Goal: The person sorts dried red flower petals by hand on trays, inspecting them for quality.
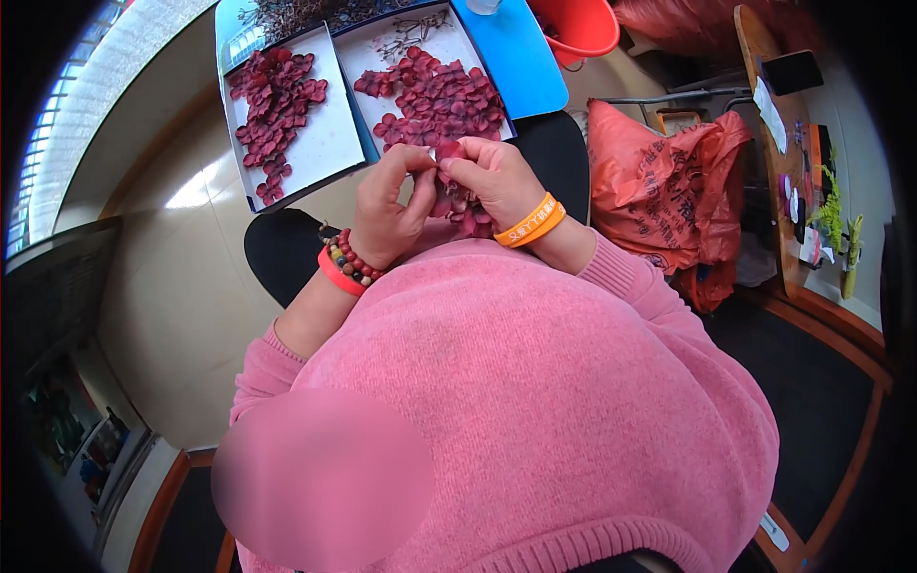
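My left hand [394,202] and my right hand [504,181] meet in front of my body, thumbs and fingertips pinched close together. A bunch of dark red flowers [462,208] hangs below my right fingers, which are closed on it. My left fingertips pinch at its upper end; what exactly lies between them is too small to make out. Just beyond my hands, a shallow white tray [359,57] holds a heap of dark red flowers [439,100] and thin brown stems [406,38]. Another white tray [320,143] on the left carries more red flowers [275,110].
Both trays rest on a blue table [535,72], with a tangle of dark dry stems [315,13] behind. To the right are a red bucket [583,27], a red plastic bag [659,186] and a wooden-edged shelf [764,86]. A black seat [277,256] lies under the left tray's near edge.
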